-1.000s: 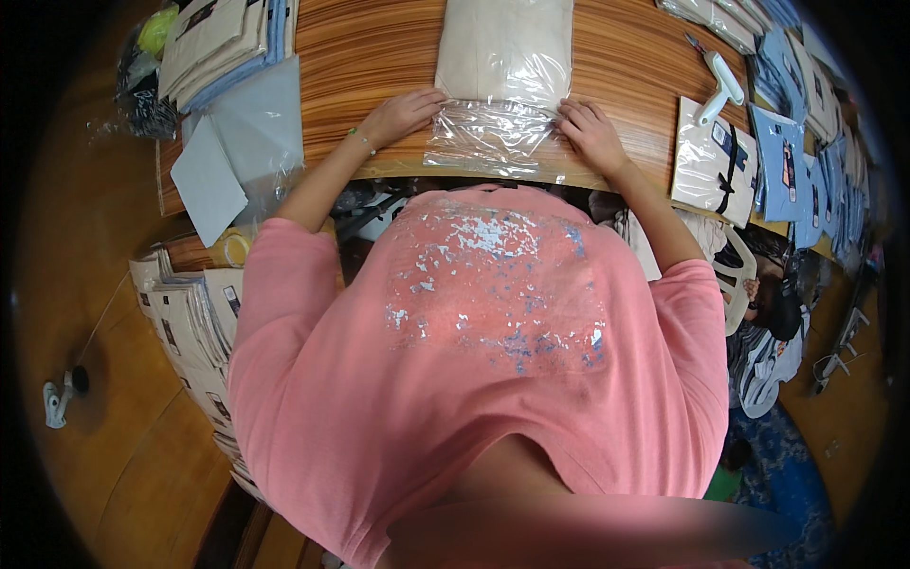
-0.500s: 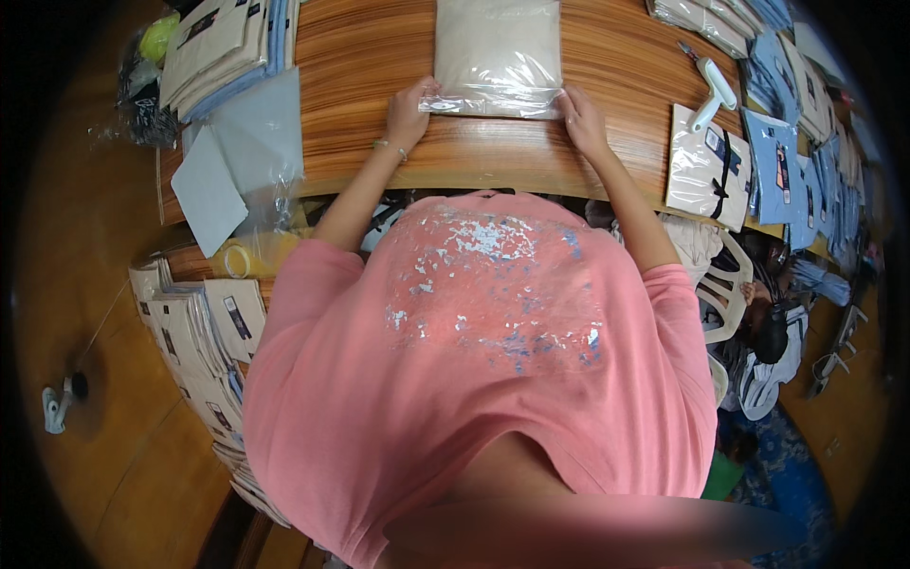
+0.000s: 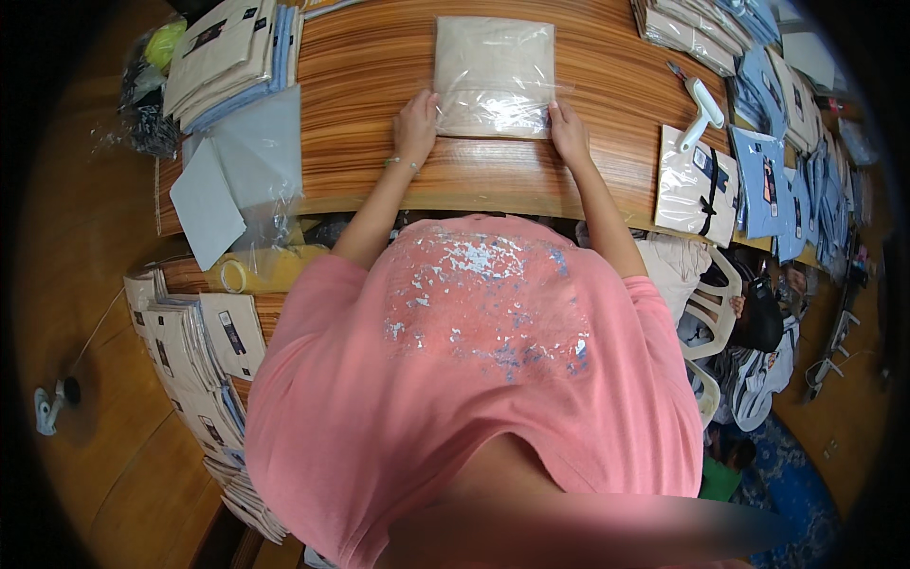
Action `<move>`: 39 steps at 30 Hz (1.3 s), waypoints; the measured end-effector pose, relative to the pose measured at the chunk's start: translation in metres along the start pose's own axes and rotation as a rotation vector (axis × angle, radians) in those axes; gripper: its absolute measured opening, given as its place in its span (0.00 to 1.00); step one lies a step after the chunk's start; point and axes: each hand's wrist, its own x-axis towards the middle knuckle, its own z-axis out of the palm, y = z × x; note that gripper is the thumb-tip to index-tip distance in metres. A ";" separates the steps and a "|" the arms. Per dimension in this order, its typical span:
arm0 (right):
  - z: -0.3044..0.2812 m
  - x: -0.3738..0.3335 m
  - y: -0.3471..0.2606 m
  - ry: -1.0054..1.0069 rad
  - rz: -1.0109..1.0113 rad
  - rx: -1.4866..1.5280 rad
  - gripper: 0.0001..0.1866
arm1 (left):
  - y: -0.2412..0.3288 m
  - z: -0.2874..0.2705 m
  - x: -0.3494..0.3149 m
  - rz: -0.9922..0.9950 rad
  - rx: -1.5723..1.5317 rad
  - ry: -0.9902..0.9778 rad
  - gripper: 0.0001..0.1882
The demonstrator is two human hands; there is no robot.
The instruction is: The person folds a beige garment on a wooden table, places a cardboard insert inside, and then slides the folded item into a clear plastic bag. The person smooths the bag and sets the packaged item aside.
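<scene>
A folded beige garment in a clear plastic bag (image 3: pixel 495 71) lies flat on the wood-grain table in front of me. The bag's clear flap (image 3: pixel 502 106) is laid over the package's near end. At the left edge, near the lower corner, my left hand (image 3: pixel 415 123) has its fingers closed on the bag's side. My right hand (image 3: pixel 569 133) pinches the opposite edge, its thumb and fingers close together at the plastic.
Folded bagged garments are stacked at the far left (image 3: pixel 223 52) and right (image 3: pixel 687 28). A white lint roller (image 3: pixel 701 112) lies by a beige packaged garment (image 3: pixel 697 185). Empty clear bags (image 3: pixel 256 152) and a white card (image 3: pixel 206 204) lie left. A white plastic chair (image 3: pixel 716 303) stands below right.
The clear flap, held out at the near end before, now lies back over the package. The package sits slightly nearer and my hands have moved to its sides.
</scene>
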 end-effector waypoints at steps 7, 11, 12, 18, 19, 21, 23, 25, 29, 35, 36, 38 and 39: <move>0.013 0.027 0.032 -0.060 0.083 0.101 0.20 | -0.001 0.004 0.006 0.004 -0.001 0.018 0.17; 0.004 0.025 0.006 -0.050 0.117 -0.066 0.19 | -0.009 0.009 0.010 -0.027 0.006 0.000 0.15; 0.003 0.027 0.006 -0.032 0.119 -0.111 0.18 | -0.008 0.009 0.011 -0.030 0.005 -0.014 0.14; 0.000 0.021 -0.011 0.059 0.127 -0.135 0.14 | -0.002 0.008 0.012 -0.077 -0.019 -0.005 0.10; 0.000 0.020 -0.012 0.083 0.129 -0.134 0.13 | -0.001 0.008 0.011 -0.071 -0.024 0.013 0.10; 0.002 0.020 -0.010 0.119 0.111 -0.130 0.12 | 0.004 0.007 0.011 -0.082 -0.022 0.010 0.10; 0.003 0.019 -0.009 0.148 0.105 -0.119 0.12 | 0.007 0.008 0.011 -0.083 -0.015 0.010 0.10; 0.006 0.018 -0.011 0.170 0.109 -0.101 0.11 | 0.005 0.009 0.010 -0.076 -0.006 0.013 0.12; 0.009 0.008 -0.014 0.238 0.018 -0.128 0.10 | 0.001 0.013 0.008 0.024 0.037 0.057 0.09; 0.015 0.001 -0.013 0.225 -0.104 -0.286 0.17 | 0.006 0.009 0.009 0.025 0.233 -0.086 0.23; 0.013 -0.001 -0.014 0.190 -0.083 -0.317 0.18 | 0.009 0.009 0.008 0.026 0.328 -0.097 0.23; 0.013 -0.005 -0.014 0.194 -0.098 -0.446 0.20 | 0.005 0.011 0.006 0.038 0.465 -0.074 0.24; 0.012 -0.008 -0.013 0.232 -0.137 -0.547 0.21 | -0.004 0.014 0.006 0.047 0.505 -0.039 0.24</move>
